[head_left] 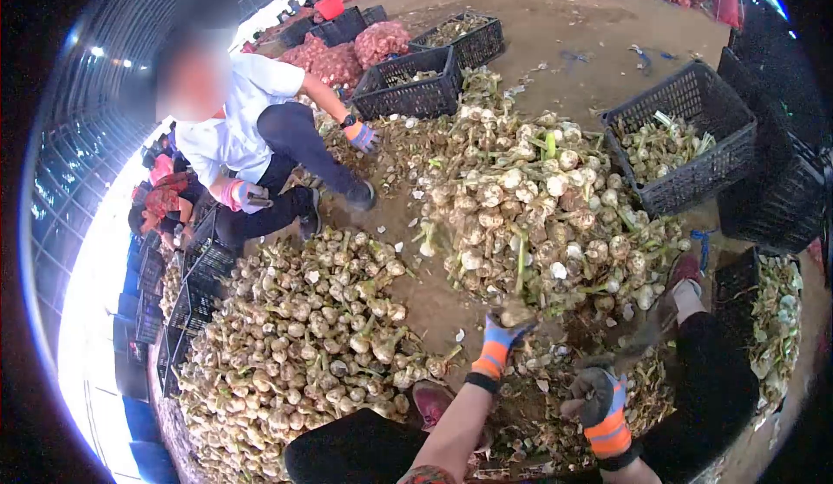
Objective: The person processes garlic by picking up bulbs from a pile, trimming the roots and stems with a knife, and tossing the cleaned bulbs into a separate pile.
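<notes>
My left hand (496,345), in a blue and orange glove, is closed around a garlic bulb (517,314) whose green stem points up and away. My right hand (600,404), in a matching glove with a grey palm, is curled closed near my right knee. A dark, motion-smeared shape (644,338) extends up from it, too blurred to name. Beyond both hands lies a heap of stemmed garlic (529,197). To the left spreads a large pile of garlic bulbs with short stems (304,336). Trimmings and loose skins (538,414) cover the ground beneath my hands.
A co-worker (252,128) in gloves crouches across the piles, a small tool in one hand. Black crates (694,171) holding garlic or stalks stand at the right, with others (408,93) behind. Red mesh sacks (382,43) sit at the back. My shoes (431,401) flank the trimmings.
</notes>
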`<action>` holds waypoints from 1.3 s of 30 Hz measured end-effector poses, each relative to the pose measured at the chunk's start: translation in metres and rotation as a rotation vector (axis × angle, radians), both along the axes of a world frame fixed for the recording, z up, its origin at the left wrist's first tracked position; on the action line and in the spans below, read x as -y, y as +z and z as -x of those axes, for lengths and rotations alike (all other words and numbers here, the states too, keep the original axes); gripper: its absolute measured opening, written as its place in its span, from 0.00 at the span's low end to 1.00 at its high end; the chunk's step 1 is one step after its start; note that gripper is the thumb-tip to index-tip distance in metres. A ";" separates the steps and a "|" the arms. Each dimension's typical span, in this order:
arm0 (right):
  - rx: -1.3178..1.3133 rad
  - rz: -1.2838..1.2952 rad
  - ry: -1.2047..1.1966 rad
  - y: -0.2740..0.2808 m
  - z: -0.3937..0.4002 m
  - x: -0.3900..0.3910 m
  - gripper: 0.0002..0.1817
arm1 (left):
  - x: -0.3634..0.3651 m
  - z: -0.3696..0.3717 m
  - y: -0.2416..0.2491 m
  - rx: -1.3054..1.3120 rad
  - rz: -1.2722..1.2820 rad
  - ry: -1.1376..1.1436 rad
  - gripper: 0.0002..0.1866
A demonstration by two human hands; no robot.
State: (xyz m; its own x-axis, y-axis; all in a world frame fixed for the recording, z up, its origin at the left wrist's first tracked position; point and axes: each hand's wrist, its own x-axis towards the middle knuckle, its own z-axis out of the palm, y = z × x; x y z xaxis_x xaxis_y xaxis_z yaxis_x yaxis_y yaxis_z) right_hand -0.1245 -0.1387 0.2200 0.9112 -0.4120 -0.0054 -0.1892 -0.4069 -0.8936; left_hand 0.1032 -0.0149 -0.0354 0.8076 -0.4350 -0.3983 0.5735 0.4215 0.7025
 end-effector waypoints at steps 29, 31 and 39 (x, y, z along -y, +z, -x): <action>-0.492 0.690 0.745 0.099 -0.029 -0.084 0.19 | -0.126 0.143 0.261 -0.221 0.479 -0.093 0.29; -0.470 0.672 0.741 0.086 -0.028 -0.084 0.20 | -0.127 0.142 0.264 -0.283 0.505 -0.104 0.30; -0.567 0.426 0.390 -0.009 -0.042 -0.049 0.21 | -0.122 0.156 0.319 1.157 -1.119 0.013 0.33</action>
State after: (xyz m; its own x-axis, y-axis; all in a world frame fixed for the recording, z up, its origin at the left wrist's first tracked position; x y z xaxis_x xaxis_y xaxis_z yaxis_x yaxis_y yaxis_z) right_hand -0.0822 -0.0898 0.2115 0.8954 -0.1361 -0.4238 -0.3414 -0.8210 -0.4576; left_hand -0.0531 0.1068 0.2833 0.8871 -0.3502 0.3005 -0.4570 -0.5757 0.6780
